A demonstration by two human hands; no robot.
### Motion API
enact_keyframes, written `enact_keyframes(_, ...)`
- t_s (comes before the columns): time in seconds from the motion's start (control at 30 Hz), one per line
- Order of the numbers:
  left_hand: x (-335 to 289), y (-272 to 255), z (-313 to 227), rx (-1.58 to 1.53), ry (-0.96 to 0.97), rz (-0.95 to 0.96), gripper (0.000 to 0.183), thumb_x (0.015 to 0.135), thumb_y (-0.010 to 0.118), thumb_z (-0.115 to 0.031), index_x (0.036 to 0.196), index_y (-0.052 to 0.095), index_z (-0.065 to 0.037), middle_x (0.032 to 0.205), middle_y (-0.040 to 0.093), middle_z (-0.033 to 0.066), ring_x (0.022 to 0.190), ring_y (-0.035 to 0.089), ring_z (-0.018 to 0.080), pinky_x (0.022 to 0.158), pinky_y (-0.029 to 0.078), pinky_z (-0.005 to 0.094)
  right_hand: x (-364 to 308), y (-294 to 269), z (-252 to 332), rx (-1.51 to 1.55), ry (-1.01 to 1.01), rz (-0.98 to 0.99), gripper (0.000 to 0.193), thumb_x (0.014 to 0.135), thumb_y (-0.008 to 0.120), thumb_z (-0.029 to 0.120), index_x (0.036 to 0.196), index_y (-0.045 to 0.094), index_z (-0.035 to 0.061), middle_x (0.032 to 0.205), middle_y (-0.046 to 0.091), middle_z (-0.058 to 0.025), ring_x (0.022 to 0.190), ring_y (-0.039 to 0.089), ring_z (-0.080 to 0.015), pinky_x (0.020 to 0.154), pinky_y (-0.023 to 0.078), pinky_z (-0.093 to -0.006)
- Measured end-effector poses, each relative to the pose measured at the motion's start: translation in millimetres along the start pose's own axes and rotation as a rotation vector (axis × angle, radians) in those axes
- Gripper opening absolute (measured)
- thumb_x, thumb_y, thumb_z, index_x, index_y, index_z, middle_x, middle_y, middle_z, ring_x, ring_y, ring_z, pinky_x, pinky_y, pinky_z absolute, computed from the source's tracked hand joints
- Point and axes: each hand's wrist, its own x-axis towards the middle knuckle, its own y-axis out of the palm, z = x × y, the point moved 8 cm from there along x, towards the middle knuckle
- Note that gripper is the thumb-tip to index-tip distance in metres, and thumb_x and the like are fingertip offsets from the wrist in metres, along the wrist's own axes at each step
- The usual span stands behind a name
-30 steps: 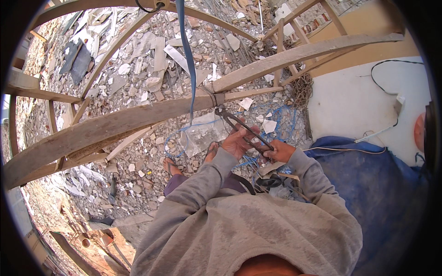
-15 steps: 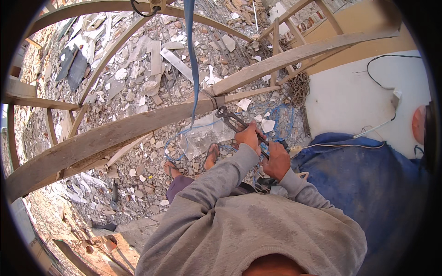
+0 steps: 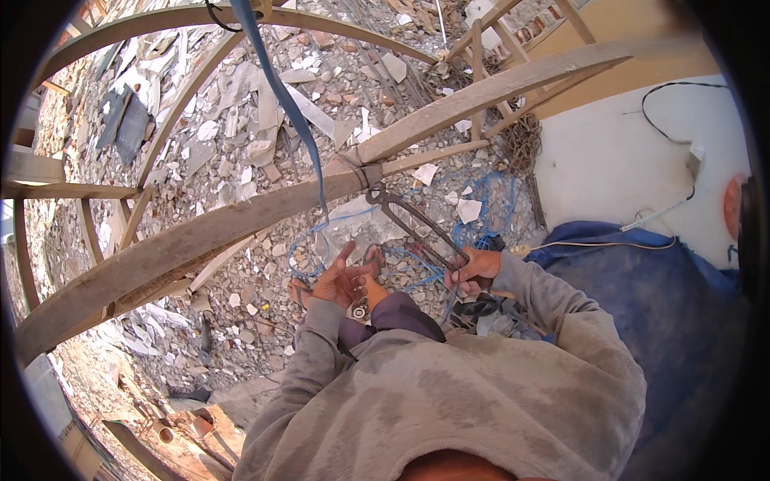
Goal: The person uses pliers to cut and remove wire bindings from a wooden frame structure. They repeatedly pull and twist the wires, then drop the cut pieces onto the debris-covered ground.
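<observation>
On the near side of the long timber beam (image 3: pixel 216 228), a pair of dark metal pincers (image 3: pixel 383 197) extends between the beam and the person's right hand (image 3: pixel 479 266). The head of the pincers sits right beside the dark binding (image 3: pixel 367 171) around the beam's joint; whether it bites on the binding cannot be determined. The two long handles stand apart from each other and slope away from the beam. The right hand is clenched about their ends, farther from the beam than the head of the tool. The left hand (image 3: pixel 337 282), also on the near side of the beam, is well apart from the pincers, its fingers loosely spread and its grip unloaded.

A blue strap (image 3: pixel 277 76) hangs across the beam, left of the binding. Close to the beam's near side lies a greyish sheet (image 3: pixel 365 228), set on broken rubble (image 3: pixel 241 329) that covers the ground on both sides of the beam. Blue twine (image 3: pixel 486 241) lies tangled near the beam's joint, on the person's side. Farther right on the beam's near side are a white panel (image 3: pixel 609 168) and, nearer to the person than the panel, a rumpled blue tarpaulin (image 3: pixel 634 313).
</observation>
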Motion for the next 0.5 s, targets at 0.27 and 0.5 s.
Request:
enact_keyframes(0.27, 121.4, 120.3, 24.9, -0.423, 0.233, 0.398, 0.064, 0.091, 0.070, -0.022, 0.147, 0.041, -0.011, 0.118, 0.066, 0.0149, 0.115, 0.062, 0.0296, 0.100, 0.049, 0.0525, -17.8, 20.1, 17.9, -0.270, -0.070, -0.157, 0.048, 0.082, 0.080, 0.018, 0.116, 0.060, -0.0094, 0.086, 0.070, -0.0142, 0.067, 0.068, -0.0235, 0.056, 0.053, -0.0369)
enact_keyframes(0.5, 161.0, 121.0, 29.4, -0.386, 0.300, -0.009, 0.030, 0.093, 0.066, -0.015, 0.118, 0.054, -0.004, 0.080, 0.061, 0.0080, 0.086, 0.063, 0.0255, 0.091, 0.051, 0.0485, -73.1, 65.7, 64.8, -1.802, -0.685, -1.640, 0.045, 0.079, 0.073, 0.014, 0.120, 0.059, 0.0014, 0.088, 0.065, -0.0152, 0.074, 0.064, -0.0354, 0.067, 0.050, -0.0483)
